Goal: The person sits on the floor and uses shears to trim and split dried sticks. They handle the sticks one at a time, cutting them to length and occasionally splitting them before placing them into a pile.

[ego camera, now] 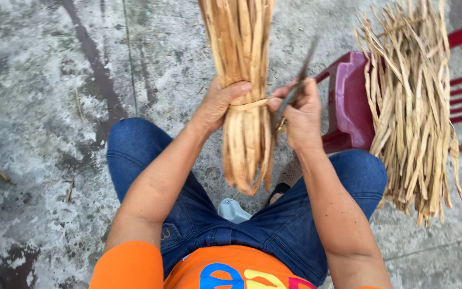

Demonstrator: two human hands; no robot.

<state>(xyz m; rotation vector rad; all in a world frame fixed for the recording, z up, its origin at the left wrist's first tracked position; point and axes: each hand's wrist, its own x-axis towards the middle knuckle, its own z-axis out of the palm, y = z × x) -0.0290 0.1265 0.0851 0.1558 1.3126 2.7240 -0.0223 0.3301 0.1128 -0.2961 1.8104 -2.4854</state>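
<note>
Low in the frame sits a person in an orange shirt [225, 270] and blue jeans [274, 225]. A small pale grey plastic thing [233, 210] lies between the knees; what it is cannot be told.

Just above the lap, in the middle of the frame, the left hand [217, 104] is wrapped tight around a thick bundle of dry tan leaf strips [241, 48]. The thumb lies across the front, and the fingers are closed on the bundle right where a flat tan strip band [249, 104] goes around it. The bundle stands nearly upright, its short end hanging down over the lap and its long end going off the top of the frame.

To the right of it, the right hand [300, 115] is closed on a pair of dark metal scissors [295, 93]. The blades point up and lie just beside the band. They look blurred, so how wide they are open cannot be told.

It looks like the step in hand is trimming at the tie. A careful snip would need the left hand to keep the bundle steady and its thumb kept away from the blades.

Farther off, at the right of the frame, a loose heap of the same dry tan strips [418, 107] hangs over a dark red plastic chair [348, 101]. All around is wet grey concrete floor [44, 107].
</note>
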